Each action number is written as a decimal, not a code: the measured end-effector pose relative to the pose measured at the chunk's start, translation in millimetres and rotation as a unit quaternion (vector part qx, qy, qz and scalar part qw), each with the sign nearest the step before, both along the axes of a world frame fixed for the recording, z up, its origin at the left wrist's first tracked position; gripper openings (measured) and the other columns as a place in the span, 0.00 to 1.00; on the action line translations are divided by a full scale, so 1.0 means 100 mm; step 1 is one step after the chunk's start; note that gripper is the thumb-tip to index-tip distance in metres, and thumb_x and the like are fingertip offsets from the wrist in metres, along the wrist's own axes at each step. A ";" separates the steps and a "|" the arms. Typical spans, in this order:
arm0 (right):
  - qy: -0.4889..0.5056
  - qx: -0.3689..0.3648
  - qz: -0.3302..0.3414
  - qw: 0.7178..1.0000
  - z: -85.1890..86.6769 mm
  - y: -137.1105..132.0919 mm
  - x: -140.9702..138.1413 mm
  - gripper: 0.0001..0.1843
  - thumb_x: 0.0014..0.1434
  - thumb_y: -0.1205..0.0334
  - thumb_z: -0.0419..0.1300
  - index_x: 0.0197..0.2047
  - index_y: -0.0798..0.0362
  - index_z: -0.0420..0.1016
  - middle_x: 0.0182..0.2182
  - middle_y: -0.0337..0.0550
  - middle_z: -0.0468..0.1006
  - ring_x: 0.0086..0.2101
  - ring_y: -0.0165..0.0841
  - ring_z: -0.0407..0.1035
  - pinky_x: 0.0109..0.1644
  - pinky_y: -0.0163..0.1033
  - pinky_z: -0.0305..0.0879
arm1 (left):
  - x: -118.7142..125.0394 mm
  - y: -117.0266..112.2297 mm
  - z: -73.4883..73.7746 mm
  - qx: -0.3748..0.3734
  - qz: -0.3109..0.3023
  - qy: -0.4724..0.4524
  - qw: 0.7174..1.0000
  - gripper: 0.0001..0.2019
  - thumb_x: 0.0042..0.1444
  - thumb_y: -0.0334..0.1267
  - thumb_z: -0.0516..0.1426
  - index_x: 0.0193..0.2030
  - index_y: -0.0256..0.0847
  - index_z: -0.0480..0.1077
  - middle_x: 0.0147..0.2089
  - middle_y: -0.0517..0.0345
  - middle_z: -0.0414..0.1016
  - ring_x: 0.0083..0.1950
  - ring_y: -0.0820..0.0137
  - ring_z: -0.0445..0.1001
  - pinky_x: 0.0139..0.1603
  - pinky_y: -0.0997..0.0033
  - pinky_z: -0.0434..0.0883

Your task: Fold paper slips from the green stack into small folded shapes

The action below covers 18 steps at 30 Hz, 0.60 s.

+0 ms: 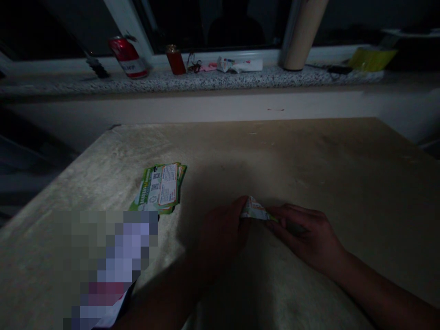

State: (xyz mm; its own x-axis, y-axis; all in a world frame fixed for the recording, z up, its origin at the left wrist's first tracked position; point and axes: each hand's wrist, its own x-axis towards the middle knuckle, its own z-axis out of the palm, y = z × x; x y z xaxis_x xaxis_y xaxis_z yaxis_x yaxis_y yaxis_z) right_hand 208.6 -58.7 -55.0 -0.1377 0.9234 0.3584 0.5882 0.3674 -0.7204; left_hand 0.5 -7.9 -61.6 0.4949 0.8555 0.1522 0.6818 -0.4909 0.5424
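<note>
Both my hands meet over the middle of a pale table (309, 160). My left hand (222, 233) is closed, pinching the left end of a small folded paper slip (253, 211). My right hand (305, 233) pinches its right end with curled fingers. The slip is whitish with green and coloured print, held just above the tabletop. A stack of green-and-white printed cards (161, 188) lies flat on the table to the left of my hands, untouched.
A blurred-out item (110, 270) lies at the table's near left. Behind the table, a speckled stone sill (206, 80) carries a red can (129, 57), a small red lighter (175, 59), crumpled wrappers (240, 65), a cardboard tube (302, 34) and a yellow packet (371, 58).
</note>
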 end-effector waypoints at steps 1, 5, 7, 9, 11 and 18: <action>0.000 0.000 0.001 1.000 0.00 0.00 0.00 0.11 0.65 0.60 0.62 0.47 0.53 0.82 0.25 0.39 0.74 0.25 0.30 0.71 0.28 0.34 0.69 | 0.00 0.00 -0.01 -0.001 0.000 -0.007 1.000 0.19 0.67 0.39 0.52 0.62 0.39 0.70 0.49 0.46 0.83 0.44 0.56 0.82 0.49 0.53 0.77; -0.006 -0.001 0.007 1.000 0.00 0.00 -0.02 0.10 0.65 0.60 0.63 0.46 0.53 0.82 0.25 0.39 0.75 0.25 0.30 0.71 0.28 0.34 0.68 | 0.01 -0.01 -0.03 -0.027 0.000 -0.032 0.999 0.19 0.67 0.38 0.52 0.62 0.38 0.69 0.52 0.43 0.82 0.48 0.55 0.81 0.51 0.51 0.76; -0.008 -0.004 0.010 1.000 0.00 0.00 -0.02 0.09 0.65 0.61 0.63 0.46 0.54 0.82 0.25 0.39 0.75 0.25 0.30 0.71 0.28 0.34 0.68 | 0.02 -0.01 -0.03 -0.045 -0.004 -0.032 0.998 0.20 0.66 0.38 0.52 0.62 0.37 0.69 0.51 0.43 0.82 0.47 0.54 0.81 0.51 0.51 0.76; -0.009 -0.007 0.011 1.000 0.00 0.00 -0.03 0.10 0.65 0.61 0.63 0.46 0.55 0.82 0.25 0.39 0.75 0.25 0.30 0.71 0.29 0.35 0.68 | 0.03 -0.03 -0.02 -0.045 -0.010 -0.036 0.998 0.20 0.67 0.38 0.51 0.63 0.37 0.68 0.51 0.42 0.82 0.47 0.54 0.81 0.51 0.50 0.76; -0.009 -0.006 0.010 1.000 0.00 0.00 -0.03 0.10 0.65 0.61 0.63 0.46 0.55 0.82 0.25 0.38 0.74 0.25 0.30 0.71 0.29 0.35 0.68 | 0.03 -0.03 0.00 -0.036 -0.013 -0.049 0.998 0.20 0.68 0.38 0.50 0.64 0.37 0.67 0.52 0.43 0.82 0.47 0.55 0.81 0.51 0.51 0.76; -0.008 -0.023 0.010 1.000 -0.02 0.01 0.00 0.10 0.65 0.62 0.63 0.47 0.55 0.81 0.26 0.39 0.73 0.26 0.30 0.71 0.29 0.35 0.67 | 0.05 -0.01 0.00 -0.086 -0.022 -0.094 0.992 0.23 0.65 0.42 0.53 0.64 0.37 0.66 0.51 0.44 0.82 0.46 0.56 0.81 0.48 0.54 0.77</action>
